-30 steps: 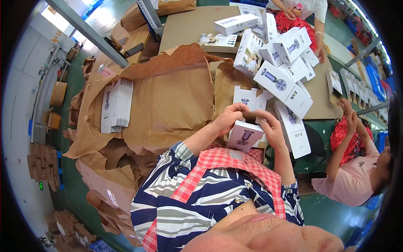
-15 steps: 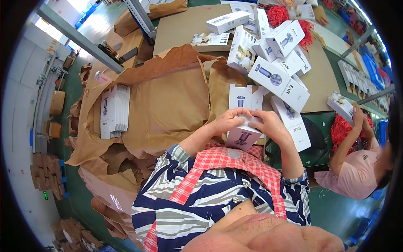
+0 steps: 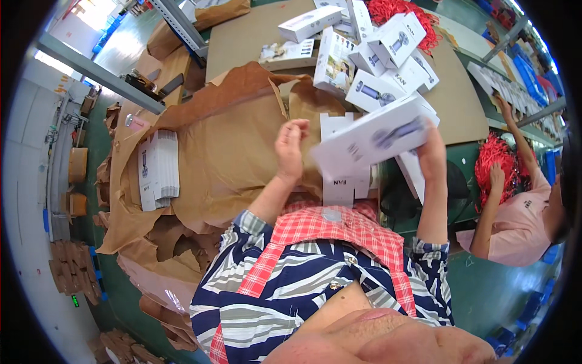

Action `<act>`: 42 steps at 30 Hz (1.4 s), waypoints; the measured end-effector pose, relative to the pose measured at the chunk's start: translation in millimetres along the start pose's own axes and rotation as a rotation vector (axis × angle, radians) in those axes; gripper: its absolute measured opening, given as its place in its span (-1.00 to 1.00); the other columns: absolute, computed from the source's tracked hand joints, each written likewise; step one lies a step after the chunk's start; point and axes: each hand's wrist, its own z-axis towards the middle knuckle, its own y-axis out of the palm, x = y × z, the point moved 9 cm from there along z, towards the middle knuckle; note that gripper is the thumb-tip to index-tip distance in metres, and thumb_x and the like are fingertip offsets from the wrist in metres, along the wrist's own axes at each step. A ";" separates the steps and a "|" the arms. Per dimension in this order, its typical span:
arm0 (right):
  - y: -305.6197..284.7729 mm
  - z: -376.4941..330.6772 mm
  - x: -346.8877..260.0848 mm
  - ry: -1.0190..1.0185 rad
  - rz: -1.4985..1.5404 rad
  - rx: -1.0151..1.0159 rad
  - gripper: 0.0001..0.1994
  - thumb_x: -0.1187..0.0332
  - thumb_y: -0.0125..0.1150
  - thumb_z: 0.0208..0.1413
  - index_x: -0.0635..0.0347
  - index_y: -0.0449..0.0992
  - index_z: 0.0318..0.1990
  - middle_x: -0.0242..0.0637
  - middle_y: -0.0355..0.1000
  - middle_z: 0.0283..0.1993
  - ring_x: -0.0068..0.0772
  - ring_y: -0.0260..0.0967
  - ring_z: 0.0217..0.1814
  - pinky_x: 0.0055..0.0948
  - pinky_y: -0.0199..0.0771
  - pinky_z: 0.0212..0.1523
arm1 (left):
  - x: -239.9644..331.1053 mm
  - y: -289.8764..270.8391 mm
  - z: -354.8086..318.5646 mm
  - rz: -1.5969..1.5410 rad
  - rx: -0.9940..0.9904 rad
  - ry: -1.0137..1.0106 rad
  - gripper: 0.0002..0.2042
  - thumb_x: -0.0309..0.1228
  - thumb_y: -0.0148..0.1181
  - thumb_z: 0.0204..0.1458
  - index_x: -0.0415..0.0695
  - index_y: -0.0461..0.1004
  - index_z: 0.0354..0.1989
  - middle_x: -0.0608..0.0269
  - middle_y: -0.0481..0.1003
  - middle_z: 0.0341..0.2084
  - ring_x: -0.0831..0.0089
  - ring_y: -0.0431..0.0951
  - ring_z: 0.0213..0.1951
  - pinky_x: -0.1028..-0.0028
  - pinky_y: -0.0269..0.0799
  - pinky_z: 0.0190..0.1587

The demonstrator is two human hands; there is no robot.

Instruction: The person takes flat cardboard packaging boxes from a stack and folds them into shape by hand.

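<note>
Right fingers (image 3: 431,143) hold a white box (image 3: 371,141) (tilted).

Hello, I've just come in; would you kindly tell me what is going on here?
A person in a red checked apron holds a white box in the right hand, tilted above the worktable. The left hand is raised and empty over brown paper. Flat cartons stand stacked at the left, and more white boxes lie heaped ahead. At the right, a co-worker in pink has one hand at some red strands.
</note>
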 end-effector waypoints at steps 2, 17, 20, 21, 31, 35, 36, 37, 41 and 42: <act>-60.9 0.0 26.3 0.055 0.423 0.068 -0.51 0.07 -0.24 0.28 0.27 0.17 0.19 -0.10 0.30 0.10 -0.13 0.26 0.14 -0.15 0.22 0.17 | -4.2 -13.5 6.1 -0.009 0.048 -0.042 -0.77 -0.39 -0.15 0.22 -0.22 0.36 -0.07 0.21 0.41 -0.11 0.49 0.40 -0.09 0.46 0.30 -0.01; 37.8 95.3 58.0 0.115 0.743 -0.041 -0.58 0.42 -0.21 0.19 0.49 0.09 0.16 0.16 0.06 0.26 0.16 0.04 0.30 -0.02 0.11 0.29 | -141.7 -0.8 35.3 0.235 0.010 -0.259 -0.52 -0.62 -0.03 -0.06 -0.34 0.18 0.13 0.01 0.42 -0.08 0.34 0.43 -0.03 0.42 0.30 0.05; 17.2 103.9 46.3 0.025 0.530 0.174 -0.57 0.42 -0.15 0.18 0.49 0.11 0.17 0.13 0.18 0.20 0.05 0.15 0.25 -0.11 0.22 0.24 | -141.8 10.6 34.8 0.248 -0.096 -0.359 -0.57 -0.56 0.05 -0.03 -0.35 0.25 0.07 0.05 0.45 -0.12 0.39 0.46 -0.09 0.47 0.36 -0.02; 48.0 91.3 49.3 -0.012 0.176 0.071 -0.60 0.38 -0.09 0.17 0.44 0.21 0.12 0.02 0.27 0.12 -0.09 0.26 0.15 -0.21 0.30 0.14 | -138.5 -2.7 36.6 0.251 -0.055 -0.359 -0.57 -0.56 0.05 -0.03 -0.35 0.25 0.07 0.05 0.45 -0.12 0.39 0.46 -0.09 0.47 0.36 -0.02; 62.4 24.5 67.8 -0.183 -1.014 -0.086 -0.58 0.23 0.01 0.17 0.32 0.33 0.10 -0.09 0.39 0.05 -0.32 0.34 0.08 -0.45 0.28 0.04 | -38.4 47.6 -4.9 0.484 -0.515 -0.124 -0.72 -0.44 0.19 -0.02 -0.24 0.45 -0.11 0.34 0.49 -0.34 0.61 0.43 -0.26 0.55 0.40 -0.18; 111.8 -8.2 41.5 -0.035 -0.528 -0.300 -0.56 0.45 -0.09 0.17 0.36 0.15 0.21 0.02 0.27 0.17 -0.20 0.19 0.25 -0.32 0.13 0.24 | 7.0 79.0 -31.0 0.152 -0.830 -0.050 -0.57 -0.49 0.23 -0.06 -0.20 0.31 0.03 0.31 0.42 -0.13 0.55 0.38 -0.09 0.47 0.30 0.01; 121.3 -14.3 43.4 -0.031 -0.521 -0.333 -0.56 0.45 -0.09 0.17 0.36 0.15 0.21 0.02 0.27 0.17 -0.20 0.19 0.25 -0.32 0.13 0.24 | 17.4 81.9 -34.0 -0.129 -0.770 -0.227 -0.54 -0.48 0.26 -0.09 -0.17 0.29 0.03 0.29 0.42 -0.13 0.50 0.37 -0.06 0.42 0.27 0.05; 130.8 -19.5 37.5 -0.110 -0.372 -0.403 -0.51 0.46 -0.07 0.13 0.35 0.10 0.24 0.04 0.19 0.22 -0.15 0.11 0.30 -0.27 0.07 0.28 | 19.1 83.2 -36.2 -0.101 -0.778 -0.207 -0.48 -0.43 0.31 -0.13 -0.19 0.27 0.04 0.26 0.42 -0.14 0.48 0.38 -0.07 0.42 0.29 0.03; 153.8 -28.1 38.7 -0.101 -0.064 -0.386 -0.40 0.41 -0.07 0.08 0.31 -0.02 0.30 0.06 -0.03 0.34 -0.05 -0.08 0.40 -0.15 -0.07 0.34 | 20.5 63.2 -22.5 0.378 -0.496 -0.013 -0.31 -0.27 0.46 -0.29 -0.24 0.25 0.03 0.14 0.42 -0.15 0.44 0.40 -0.09 0.42 0.33 -0.03; 151.9 -27.9 43.3 -0.053 -0.022 -0.288 -0.40 0.38 -0.08 0.10 0.31 -0.04 0.31 0.06 -0.05 0.35 -0.06 -0.09 0.40 -0.15 -0.07 0.34 | 20.1 63.4 -23.8 0.376 -0.495 -0.010 -0.31 -0.27 0.46 -0.29 -0.24 0.25 0.03 0.14 0.42 -0.15 0.44 0.40 -0.09 0.42 0.33 -0.03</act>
